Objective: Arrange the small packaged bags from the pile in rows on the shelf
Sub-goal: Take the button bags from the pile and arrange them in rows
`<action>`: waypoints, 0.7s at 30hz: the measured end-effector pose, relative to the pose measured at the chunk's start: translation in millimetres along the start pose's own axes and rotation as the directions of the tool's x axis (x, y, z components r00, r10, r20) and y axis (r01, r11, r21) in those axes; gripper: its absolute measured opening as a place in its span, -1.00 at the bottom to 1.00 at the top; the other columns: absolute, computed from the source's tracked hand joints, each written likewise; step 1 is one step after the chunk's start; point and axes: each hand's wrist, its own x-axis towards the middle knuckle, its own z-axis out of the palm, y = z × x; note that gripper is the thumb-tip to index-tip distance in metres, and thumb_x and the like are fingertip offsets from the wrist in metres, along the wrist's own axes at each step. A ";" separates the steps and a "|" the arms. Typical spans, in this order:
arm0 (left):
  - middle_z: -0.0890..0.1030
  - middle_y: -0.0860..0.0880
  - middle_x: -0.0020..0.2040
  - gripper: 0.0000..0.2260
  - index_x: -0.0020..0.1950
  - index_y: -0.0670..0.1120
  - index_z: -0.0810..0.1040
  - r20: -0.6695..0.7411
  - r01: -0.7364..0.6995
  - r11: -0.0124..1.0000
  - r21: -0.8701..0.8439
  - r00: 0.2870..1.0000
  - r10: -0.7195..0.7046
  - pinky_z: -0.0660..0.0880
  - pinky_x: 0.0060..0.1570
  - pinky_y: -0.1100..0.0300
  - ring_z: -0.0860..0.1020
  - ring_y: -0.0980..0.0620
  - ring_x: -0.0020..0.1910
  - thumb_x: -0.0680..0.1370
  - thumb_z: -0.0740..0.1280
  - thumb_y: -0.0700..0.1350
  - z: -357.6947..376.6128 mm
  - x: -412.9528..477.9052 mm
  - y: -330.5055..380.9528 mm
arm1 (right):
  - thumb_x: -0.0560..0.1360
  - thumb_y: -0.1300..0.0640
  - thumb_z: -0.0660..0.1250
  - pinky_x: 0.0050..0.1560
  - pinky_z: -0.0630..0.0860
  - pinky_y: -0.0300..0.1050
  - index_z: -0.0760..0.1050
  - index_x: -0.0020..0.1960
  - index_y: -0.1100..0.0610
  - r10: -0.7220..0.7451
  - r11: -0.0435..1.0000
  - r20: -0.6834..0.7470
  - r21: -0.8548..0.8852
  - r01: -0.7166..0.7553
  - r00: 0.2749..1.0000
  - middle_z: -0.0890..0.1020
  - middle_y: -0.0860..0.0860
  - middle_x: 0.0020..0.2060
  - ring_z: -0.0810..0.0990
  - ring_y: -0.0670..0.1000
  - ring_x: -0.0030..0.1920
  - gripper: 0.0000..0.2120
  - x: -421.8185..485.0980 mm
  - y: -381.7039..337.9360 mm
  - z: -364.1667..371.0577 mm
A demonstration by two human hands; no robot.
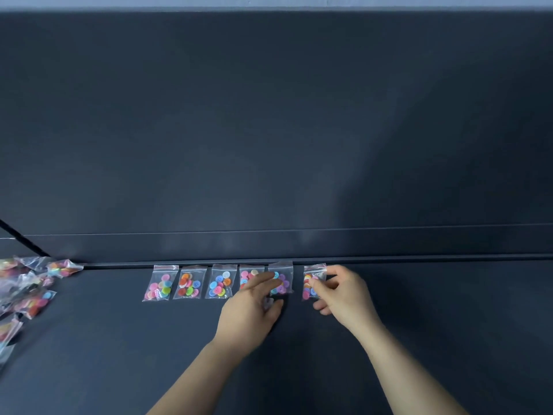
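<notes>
Several clear bags of coloured buttons lie in a loose pile at the far left of the dark shelf. Along its back edge a first bag, second bag and third bag sit side by side. The left hand partly hides the fourth bag, its straight fingers resting on the fifth bag. Beyond a small gap, the right hand pinches the sixth bag between thumb and curled fingers.

Six small button bags form one row at lower centre, an uncountable blurred pile sits lower left, and two hands show: left hand, right hand.
</notes>
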 end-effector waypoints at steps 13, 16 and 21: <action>0.18 0.34 0.47 -0.67 0.35 0.28 0.37 0.084 -0.123 0.978 0.171 0.990 0.110 0.43 -0.09 0.34 0.52 0.26 0.16 0.58 0.18 0.12 1.1 2.6 0.4 | 0.48 -0.02 0.36 0.07 0.48 -0.03 0.61 0.15 -0.05 -0.557 0.615 0.121 -0.605 0.506 0.822 0.56 -0.09 0.03 0.52 0.03 0.01 -0.74 16.2 33.4 -0.9; 0.18 0.34 0.47 -0.67 0.35 0.28 0.37 0.081 -0.125 0.977 0.175 0.990 0.112 0.45 -0.09 0.34 0.53 0.28 0.13 0.58 0.18 0.12 1.3 1.9 0.8 | 0.49 -0.02 0.35 0.09 0.47 -0.02 0.60 0.18 -0.03 -0.550 0.611 0.130 -0.610 0.504 0.825 0.56 -0.08 0.07 0.51 0.04 0.05 -0.73 20.9 28.8 1.9; 0.16 0.33 0.48 -0.66 0.37 0.28 0.34 0.077 -0.121 0.974 0.191 0.991 0.108 0.47 -0.03 0.33 0.53 0.27 0.15 0.58 0.16 0.14 1.2 0.9 1.1 | 0.49 -0.03 0.36 0.06 0.47 -0.02 0.61 0.17 -0.02 -0.556 0.605 0.107 -0.628 0.490 0.824 0.56 -0.07 0.08 0.52 0.05 0.06 -0.73 19.9 29.6 5.5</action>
